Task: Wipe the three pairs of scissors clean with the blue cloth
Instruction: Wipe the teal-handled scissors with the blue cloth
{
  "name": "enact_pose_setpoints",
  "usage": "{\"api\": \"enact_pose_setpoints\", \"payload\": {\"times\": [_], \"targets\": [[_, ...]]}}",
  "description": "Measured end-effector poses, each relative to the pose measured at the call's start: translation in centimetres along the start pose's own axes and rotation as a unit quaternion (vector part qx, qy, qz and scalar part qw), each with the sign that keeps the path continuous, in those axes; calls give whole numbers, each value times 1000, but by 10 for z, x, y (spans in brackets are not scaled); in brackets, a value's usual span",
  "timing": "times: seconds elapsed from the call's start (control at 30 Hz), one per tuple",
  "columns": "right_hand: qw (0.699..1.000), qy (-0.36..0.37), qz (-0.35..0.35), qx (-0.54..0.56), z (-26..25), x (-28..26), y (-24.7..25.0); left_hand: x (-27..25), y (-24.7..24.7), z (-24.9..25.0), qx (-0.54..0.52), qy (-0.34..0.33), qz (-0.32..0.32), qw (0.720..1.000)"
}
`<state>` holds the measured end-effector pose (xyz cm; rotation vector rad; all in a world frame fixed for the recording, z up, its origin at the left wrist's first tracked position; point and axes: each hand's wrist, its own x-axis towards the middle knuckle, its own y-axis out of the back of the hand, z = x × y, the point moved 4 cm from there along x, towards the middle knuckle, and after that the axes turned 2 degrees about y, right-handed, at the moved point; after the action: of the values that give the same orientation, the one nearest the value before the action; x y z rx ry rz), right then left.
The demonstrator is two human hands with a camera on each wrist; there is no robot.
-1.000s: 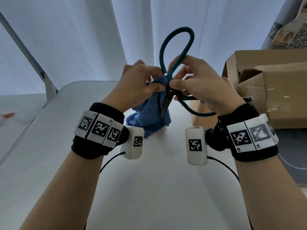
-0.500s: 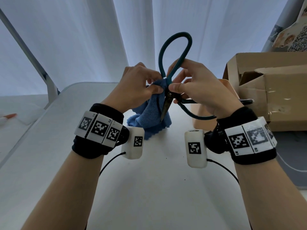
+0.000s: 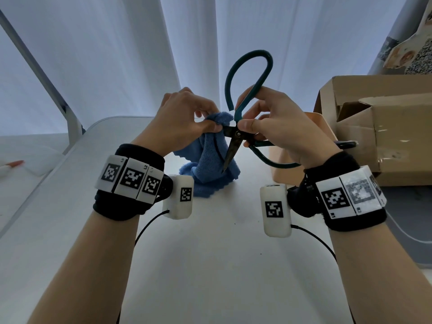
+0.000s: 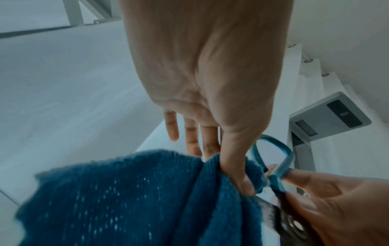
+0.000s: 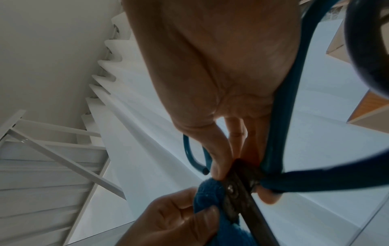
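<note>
right hand grip pinches scissors at pivot | left hand grip pinches blue cloth against blade

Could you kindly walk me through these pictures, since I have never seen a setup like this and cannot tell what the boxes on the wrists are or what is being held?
No robot here: these are a person's two bare hands. The big picture comes from a camera worn on the head, looking down. The white boxes on the wristbands are small cameras, and the other two pictures come from them, looking along each hand.

The left hand pinches a blue cloth against the scissors, beside the rivet. The right hand holds the scissors by the rivet and green handles, blade pointing down. The cloth's lower end rests on the white table.

At the right stand a cardboard box and a smaller tan container. Only this one pair of scissors clearly shows.
</note>
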<state>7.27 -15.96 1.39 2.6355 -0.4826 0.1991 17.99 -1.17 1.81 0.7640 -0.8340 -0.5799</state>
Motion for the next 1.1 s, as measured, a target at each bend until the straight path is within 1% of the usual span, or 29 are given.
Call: {"api": "enact_pose_setpoints", "payload": {"times": [0.1,0.5,0.63,0.7,0.8,0.87,0.93,1.0,1.1], "targets": [[1000,0,0,2,-1,1,-3,-2,3,-5,0,2,-18,1000],[1000,-6,9,9,-3,-1,0,-3,8,-21,-24,25,-15,999],[1000,-10,16,-7,-1,-1,1,-6,12,-31,3,44,-19,999],[999,-17,32,-7,1,-1,8,-9,17,-43,24,83,15,996],[996,-31,71,32,2,-1,18,-14,27,-62,7,164,101,981],[994,-32,86,60,1,0,17,-14,28,-66,-56,206,127,969],[991,-34,98,83,1,2,11,-12,24,-62,-179,234,123,948],[986,-34,117,111,1,4,6,-10,16,-52,-303,255,86,914],[980,-26,132,148,1,5,2,-7,5,-36,-418,266,1,869]]}}
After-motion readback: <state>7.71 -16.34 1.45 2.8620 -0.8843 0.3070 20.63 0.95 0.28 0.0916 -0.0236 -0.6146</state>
